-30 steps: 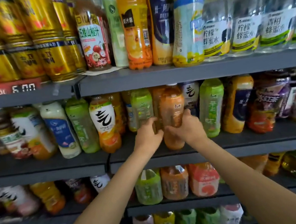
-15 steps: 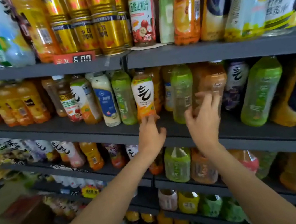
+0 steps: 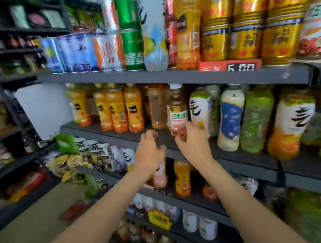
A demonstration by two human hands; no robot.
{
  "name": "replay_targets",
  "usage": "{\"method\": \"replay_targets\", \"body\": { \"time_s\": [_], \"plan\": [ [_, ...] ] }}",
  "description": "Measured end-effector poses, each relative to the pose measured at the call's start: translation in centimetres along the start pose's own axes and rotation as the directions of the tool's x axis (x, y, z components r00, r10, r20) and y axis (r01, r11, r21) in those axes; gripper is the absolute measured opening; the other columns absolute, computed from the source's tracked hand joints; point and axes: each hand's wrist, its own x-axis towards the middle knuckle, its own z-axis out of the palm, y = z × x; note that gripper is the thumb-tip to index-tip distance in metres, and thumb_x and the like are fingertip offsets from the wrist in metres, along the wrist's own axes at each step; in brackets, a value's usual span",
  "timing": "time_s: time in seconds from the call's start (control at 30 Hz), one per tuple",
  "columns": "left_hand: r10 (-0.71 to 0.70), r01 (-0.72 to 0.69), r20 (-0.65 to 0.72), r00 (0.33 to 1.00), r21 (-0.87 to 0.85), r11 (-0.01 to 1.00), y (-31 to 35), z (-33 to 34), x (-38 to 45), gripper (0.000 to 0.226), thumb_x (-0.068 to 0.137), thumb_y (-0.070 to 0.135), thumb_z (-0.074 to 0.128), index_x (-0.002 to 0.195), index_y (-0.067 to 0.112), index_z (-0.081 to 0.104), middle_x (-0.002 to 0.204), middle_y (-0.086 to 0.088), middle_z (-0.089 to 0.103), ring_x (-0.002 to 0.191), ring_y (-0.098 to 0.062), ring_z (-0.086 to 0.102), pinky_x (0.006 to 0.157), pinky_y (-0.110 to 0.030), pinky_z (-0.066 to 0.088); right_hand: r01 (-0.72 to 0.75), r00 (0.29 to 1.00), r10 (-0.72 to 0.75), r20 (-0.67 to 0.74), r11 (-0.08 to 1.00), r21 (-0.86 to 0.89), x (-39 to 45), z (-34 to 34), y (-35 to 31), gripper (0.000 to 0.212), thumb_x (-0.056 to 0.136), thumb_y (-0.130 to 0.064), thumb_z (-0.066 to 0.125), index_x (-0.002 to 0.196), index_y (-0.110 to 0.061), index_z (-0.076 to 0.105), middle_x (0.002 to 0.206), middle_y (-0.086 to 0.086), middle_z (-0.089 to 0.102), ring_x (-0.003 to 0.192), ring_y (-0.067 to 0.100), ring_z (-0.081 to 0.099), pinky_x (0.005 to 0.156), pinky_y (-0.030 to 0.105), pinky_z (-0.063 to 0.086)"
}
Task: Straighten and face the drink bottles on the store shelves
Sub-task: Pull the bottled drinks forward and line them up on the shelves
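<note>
The middle shelf [image 3: 114,134] holds a row of drink bottles. A brown-tea bottle [image 3: 177,112] with a white cap and a red and green label stands near its front edge. My right hand [image 3: 194,144] reaches up with spread fingers, its fingertips at that bottle's base; the blur hides any grip. My left hand [image 3: 149,150] hovers just to its left in front of the shelf edge, fingers loosely curled and holding nothing. Orange juice bottles [image 3: 133,110] stand to the left, and a white-label bottle [image 3: 200,108] and a milky blue-label bottle [image 3: 231,116] to the right.
Gold cans [image 3: 243,14] and a red price tag [image 3: 230,68] sit on the upper shelf. Green bottles [image 3: 257,117] lean further right. Lower shelves carry more bottles [image 3: 182,177] and snack bags [image 3: 66,160]. Floor and another rack lie to the left.
My view and both hands have shifted left along the middle shelf. Both hands let go of the orange bottle held one second ago and now sit by the brown-tea bottle.
</note>
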Motion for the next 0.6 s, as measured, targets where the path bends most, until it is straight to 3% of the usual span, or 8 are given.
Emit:
{"method": "replay_targets", "body": {
  "time_s": [0.07,0.2,0.33,0.4,0.5,0.6],
  "plan": [
    [-0.047,0.047,0.008,0.999,-0.005,0.999,-3.6,-2.3,1.4,0.038,0.090,0.011,0.056,0.124,0.003,0.042,0.124,-0.014,0.048,0.115,-0.028,0.049,0.092,-0.035,0.041,-0.100,0.989,0.089,0.117,0.991,0.090,0.8,3.7,-1.6,0.028,0.090,-0.015,0.057,0.116,-0.008,0.052,0.114,0.010,0.055,0.099,0.028,0.058,0.077,0.034,0.044],
    [-0.104,0.107,0.045,0.994,-0.071,0.992,-7.7,-4.6,4.2,0.040,0.092,0.012,0.055,0.127,0.003,0.039,0.125,-0.012,0.051,0.115,-0.026,0.051,0.093,-0.037,0.043,-0.202,0.954,0.193,0.230,0.979,0.018,4.0,7.7,-2.9,0.055,0.090,-0.022,0.060,0.137,-0.008,0.036,0.136,0.011,0.040,0.108,0.031,0.056,0.087,0.037,0.047],
    [-0.102,0.107,0.045,0.994,-0.124,0.986,-10.1,-4.7,7.6,0.039,0.092,0.009,0.054,0.126,0.001,0.038,0.117,-0.012,0.054,0.107,-0.028,0.054,0.084,-0.033,0.043,-0.058,0.991,0.075,0.114,0.988,-0.142,8.7,9.4,-3.4,0.070,0.087,-0.020,0.061,0.145,-0.005,0.023,0.140,0.015,0.039,0.126,0.033,0.043,0.100,0.042,0.040],
    [-0.082,0.087,0.053,0.995,-0.110,0.990,-11.1,-4.6,9.2,0.040,0.091,0.008,0.054,0.126,0.002,0.038,0.115,-0.011,0.054,0.105,-0.026,0.054,0.079,-0.027,0.039,0.012,0.998,0.005,0.062,0.961,-0.277,11.3,9.9,-3.8,0.078,0.088,-0.024,0.060,0.148,-0.005,0.014,0.151,0.014,0.026,0.130,0.033,0.040,0.103,0.041,0.036],
    [-0.027,0.030,0.045,0.999,-0.082,0.996,-12.5,-4.4,11.6,0.039,0.090,0.007,0.055,0.125,0.005,0.037,0.109,-0.008,0.058,0.094,-0.023,0.056,0.075,-0.025,0.037,-0.058,0.998,0.056,-0.015,0.933,-0.355,15.3,10.4,-4.5,0.078,0.090,-0.026,0.059,0.148,-0.008,0.010,0.154,0.017,0.011,0.110,0.038,0.056,0.084,0.041,0.048],
    [0.062,-0.061,0.023,0.998,-0.072,0.996,-13.2,-4.3,13.9,0.040,0.089,0.008,0.056,0.125,0.008,0.038,0.102,-0.005,0.060,0.082,-0.020,0.057,0.071,-0.030,0.043,-0.142,0.990,0.132,-0.051,0.923,-0.359,18.0,11.1,-4.9,0.058,0.093,-0.025,0.056,0.140,-0.009,0.025,0.142,0.020,0.029,0.106,0.039,0.058,0.081,0.042,0.049]
  ]
}}
